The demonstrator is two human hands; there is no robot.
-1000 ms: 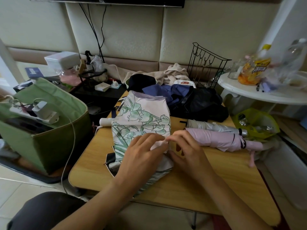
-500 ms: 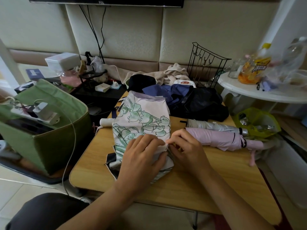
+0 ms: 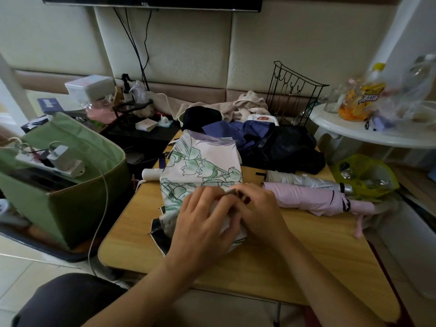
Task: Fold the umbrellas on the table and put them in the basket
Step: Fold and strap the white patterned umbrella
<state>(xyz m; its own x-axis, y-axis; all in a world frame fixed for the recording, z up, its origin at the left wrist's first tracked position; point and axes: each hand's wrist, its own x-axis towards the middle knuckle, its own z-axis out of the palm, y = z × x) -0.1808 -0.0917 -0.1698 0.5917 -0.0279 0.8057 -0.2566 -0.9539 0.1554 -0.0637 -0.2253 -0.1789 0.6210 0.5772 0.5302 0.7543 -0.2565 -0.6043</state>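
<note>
The floral umbrella [image 3: 200, 171] lies across the middle of the wooden counter [image 3: 271, 263], its white handle [image 3: 151, 173] pointing toward the green basket [image 3: 70, 192] that stands just beside the counter's left edge. Both hands work at its near end: the left hand [image 3: 203, 223] lies over the bunched canopy with its fingers curled onto the cloth, and the right hand [image 3: 259, 211] pinches a fold at the same spot, so each grip is closed on fabric rather than released. The step looks like gathering the loose panels before wrapping; it would go best by flattening each panel in one direction, keeping the ribs together under the left palm while the right draws the cloth snug round the shaft. Whether the fingers already hold a fastening strap is hard to tell, since motion blur smears that spot. The canopy is thin, slippery-looking cloth with green leaf print on pale ground and a dark lining showing at the hem. To the right, touching each other, lie a pink umbrella [image 3: 306, 197] and a silver umbrella [image 3: 299, 179], both rolled into tight, creased cylinders, while a dark, limp heap of navy and black umbrella cloth [image 3: 271, 145] sits behind, unfolded
</note>
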